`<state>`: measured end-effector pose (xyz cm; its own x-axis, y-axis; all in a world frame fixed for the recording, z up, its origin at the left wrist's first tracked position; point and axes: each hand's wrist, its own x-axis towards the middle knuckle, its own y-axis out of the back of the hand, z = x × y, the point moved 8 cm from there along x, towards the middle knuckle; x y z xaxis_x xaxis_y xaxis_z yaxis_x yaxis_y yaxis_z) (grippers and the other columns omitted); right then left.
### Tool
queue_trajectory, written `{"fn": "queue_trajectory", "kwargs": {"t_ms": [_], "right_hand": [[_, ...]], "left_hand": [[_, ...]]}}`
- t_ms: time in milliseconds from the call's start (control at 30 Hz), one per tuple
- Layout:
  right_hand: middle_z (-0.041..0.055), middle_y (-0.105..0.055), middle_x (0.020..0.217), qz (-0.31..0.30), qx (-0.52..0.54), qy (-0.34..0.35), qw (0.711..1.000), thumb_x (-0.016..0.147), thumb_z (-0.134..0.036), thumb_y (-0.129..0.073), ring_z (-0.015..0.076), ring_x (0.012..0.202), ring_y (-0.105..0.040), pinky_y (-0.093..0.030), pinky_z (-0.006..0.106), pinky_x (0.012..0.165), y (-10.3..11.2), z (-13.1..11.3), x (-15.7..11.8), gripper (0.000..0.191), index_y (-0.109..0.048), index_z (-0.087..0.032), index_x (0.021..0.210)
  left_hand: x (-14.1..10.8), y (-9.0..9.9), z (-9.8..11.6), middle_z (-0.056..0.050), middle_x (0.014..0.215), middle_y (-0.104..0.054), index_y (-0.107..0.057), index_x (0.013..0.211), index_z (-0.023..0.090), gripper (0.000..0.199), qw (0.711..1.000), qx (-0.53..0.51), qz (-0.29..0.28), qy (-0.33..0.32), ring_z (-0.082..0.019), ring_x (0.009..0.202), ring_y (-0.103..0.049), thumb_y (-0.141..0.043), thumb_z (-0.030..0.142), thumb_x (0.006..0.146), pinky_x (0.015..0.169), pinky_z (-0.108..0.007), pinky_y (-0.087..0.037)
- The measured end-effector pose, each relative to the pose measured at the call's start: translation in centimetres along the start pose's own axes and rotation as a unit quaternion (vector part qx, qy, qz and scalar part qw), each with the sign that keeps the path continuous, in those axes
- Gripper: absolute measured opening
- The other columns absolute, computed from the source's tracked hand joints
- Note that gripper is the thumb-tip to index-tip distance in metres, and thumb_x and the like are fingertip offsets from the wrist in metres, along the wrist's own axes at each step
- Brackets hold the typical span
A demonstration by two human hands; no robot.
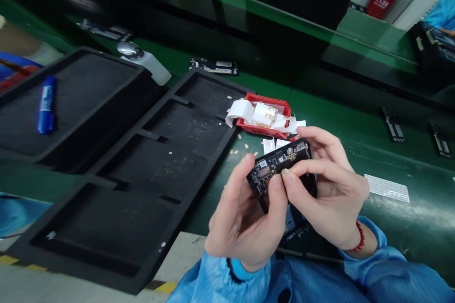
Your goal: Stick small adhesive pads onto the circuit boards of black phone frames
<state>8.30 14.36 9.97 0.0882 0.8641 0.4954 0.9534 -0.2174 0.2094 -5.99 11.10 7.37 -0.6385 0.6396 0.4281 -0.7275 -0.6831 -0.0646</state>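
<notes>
My left hand [245, 225] and right hand [329, 194] gripped one black, rectangular phone body with exposed circuitry [270, 164], above the green table [359, 156]. It seemed light, stiff and fragile, best held by its rim. I counted one red plastic bin [263, 130], one blue marker [46, 104], one black four-recess foam tray [138, 191].

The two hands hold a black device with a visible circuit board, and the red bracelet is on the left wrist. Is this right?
Not quite. In the head view, the red bracelet is on the wrist of the right hand, not the left hand. Both hands hold the black device, as described.
</notes>
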Motion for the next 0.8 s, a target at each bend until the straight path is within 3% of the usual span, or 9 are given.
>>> {"fn": "queue_trajectory", "kwargs": {"t_ms": [333, 633, 800], "right_hand": [[0.0159, -0.063, 0.136, -0.029, 0.058, 0.034, 0.997, 0.085, 0.000, -0.068, 0.0264, 0.118, -0.069, -0.059, 0.046, 0.103, 0.0, -0.3, -0.3, 0.021, -0.078, -0.016, 0.093], [0.0136, -0.065, 0.132, -0.020, 0.082, 0.034, 0.996, 0.085, 0.001, -0.068, 0.0239, 0.112, -0.071, -0.062, 0.041, 0.097, 0.1, -0.1, -0.1, 0.022, -0.078, -0.017, 0.092], [0.0103, -0.065, 0.130, -0.020, 0.092, -0.017, 0.995, 0.083, -0.005, -0.075, 0.0230, 0.117, -0.068, -0.061, 0.040, 0.099, 0.1, 0.8, 0.1, 0.022, -0.074, -0.021, 0.098]], "left_hand": [[0.5, 0.2, 0.1, 0.002, 0.093, -0.082, -0.076, 0.116, 0.020, 0.051, 1.000, -0.010, -0.004, -0.017, -0.014, 0.063, -0.077, -0.077, -0.002, 0.071, 0.061, -0.019, -0.065], [0.6, 0.0, 0.1, 0.000, 0.092, -0.083, -0.076, 0.114, 0.018, 0.045, 1.000, 0.004, -0.001, -0.005, -0.016, 0.064, -0.078, -0.078, 0.002, 0.073, 0.062, -0.021, -0.066], [0.5, 0.1, 0.2, 0.001, 0.092, -0.083, -0.076, 0.115, 0.020, 0.045, 1.000, 0.005, 0.002, -0.001, -0.015, 0.062, -0.077, -0.078, 0.002, 0.073, 0.061, -0.021, -0.066]]}}
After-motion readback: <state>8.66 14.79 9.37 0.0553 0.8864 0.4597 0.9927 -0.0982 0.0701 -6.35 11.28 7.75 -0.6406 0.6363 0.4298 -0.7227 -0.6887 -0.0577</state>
